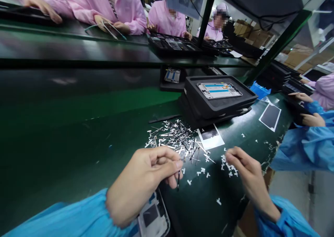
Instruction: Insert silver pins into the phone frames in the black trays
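Currently left hand [142, 183] pinches thin dark tweezers [178, 181] above the green counter [78, 139], right hand [245, 174] fingertips pinched on small white strips [229, 167], just beside the metal scrap pile [177, 136].

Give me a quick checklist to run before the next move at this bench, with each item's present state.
1. Left hand grips the dark tweezers, tip down near the table: ok.
2. Right hand has its fingers on the small white bits: ok; whether one is pinched, cannot tell.
3. Pile of strips lies apart from both hands, within view: ok.
4. Phone frame under the left wrist is partly covered: cannot tell how it sits.
5. Stacked trays sit square, top one holds a frame: ok.
6. Loose bits scattered toward the table edge: not ok.
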A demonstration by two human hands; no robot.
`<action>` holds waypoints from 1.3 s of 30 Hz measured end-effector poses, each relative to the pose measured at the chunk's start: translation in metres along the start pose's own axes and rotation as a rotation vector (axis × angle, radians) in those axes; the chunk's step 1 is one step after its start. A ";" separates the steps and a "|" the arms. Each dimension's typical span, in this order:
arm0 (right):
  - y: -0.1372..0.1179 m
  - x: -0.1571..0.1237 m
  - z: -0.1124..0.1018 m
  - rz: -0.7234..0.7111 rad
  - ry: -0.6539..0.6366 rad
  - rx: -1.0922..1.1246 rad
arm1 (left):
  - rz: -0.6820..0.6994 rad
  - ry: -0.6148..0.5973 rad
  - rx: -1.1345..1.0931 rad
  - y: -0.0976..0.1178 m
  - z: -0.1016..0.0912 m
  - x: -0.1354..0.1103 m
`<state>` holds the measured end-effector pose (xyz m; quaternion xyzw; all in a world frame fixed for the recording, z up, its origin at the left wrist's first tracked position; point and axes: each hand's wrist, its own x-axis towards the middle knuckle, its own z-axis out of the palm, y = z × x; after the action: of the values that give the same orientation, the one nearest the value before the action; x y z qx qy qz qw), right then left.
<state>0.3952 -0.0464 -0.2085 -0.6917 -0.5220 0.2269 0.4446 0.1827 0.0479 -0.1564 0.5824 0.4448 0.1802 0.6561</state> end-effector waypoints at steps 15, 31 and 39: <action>-0.071 -0.019 0.061 -0.201 -0.536 0.165 | 0.016 0.169 -0.065 -0.008 -0.015 -0.023; -0.088 -0.023 0.084 -0.497 -0.522 0.009 | 0.567 0.516 0.525 -0.033 -0.051 -0.059; -0.065 -0.031 0.089 -0.641 -0.393 -0.229 | 0.404 0.346 0.850 -0.071 -0.038 -0.045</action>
<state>0.2807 -0.0376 -0.2023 -0.4820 -0.8087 0.1449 0.3044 0.1079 0.0186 -0.2028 0.8344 0.4593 0.2003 0.2294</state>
